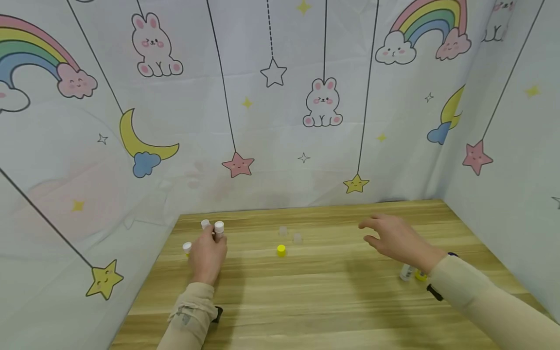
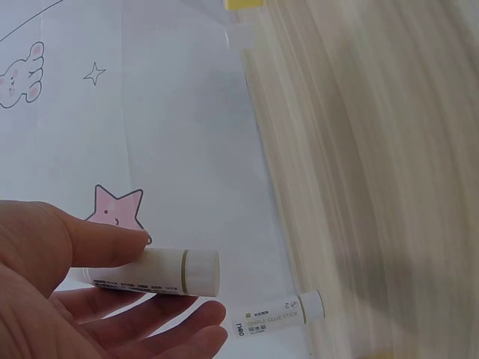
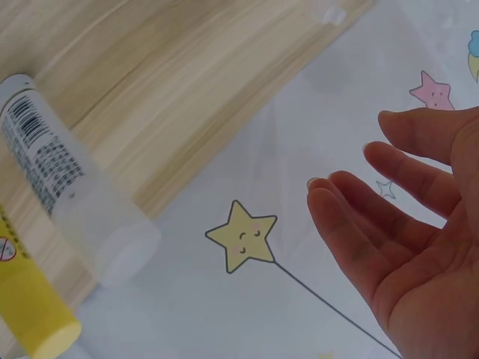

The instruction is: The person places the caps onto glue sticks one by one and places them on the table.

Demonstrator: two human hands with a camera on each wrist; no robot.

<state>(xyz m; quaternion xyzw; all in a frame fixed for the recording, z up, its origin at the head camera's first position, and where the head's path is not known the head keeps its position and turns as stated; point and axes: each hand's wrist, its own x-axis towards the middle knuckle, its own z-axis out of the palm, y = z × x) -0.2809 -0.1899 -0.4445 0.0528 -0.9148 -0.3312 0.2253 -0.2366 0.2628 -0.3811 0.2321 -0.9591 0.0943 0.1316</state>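
In the head view, at the far left of a wood-grain table (image 1: pixel 306 301), the left hand (image 1: pixel 206 257) pinches an upright white cylindrical glue stick (image 1: pixel 219 231); another slim white tube (image 1: pixel 205 223) stands just beside. A small round yellow cap (image 1: pixel 281 250) lies mid-table. The right hand (image 1: pixel 395 240) hovers right, fingers loosely bent, holding nothing.

In the left wrist view, thumb and fingers hold the stick; the other tube reads "SIMPLE GLUE STICK".

In the right wrist view, a barcoded white tube with translucent top (image 3: pixel 75 179) stands beside a yellow tube (image 3: pixel 34 299); their contents are hidden.
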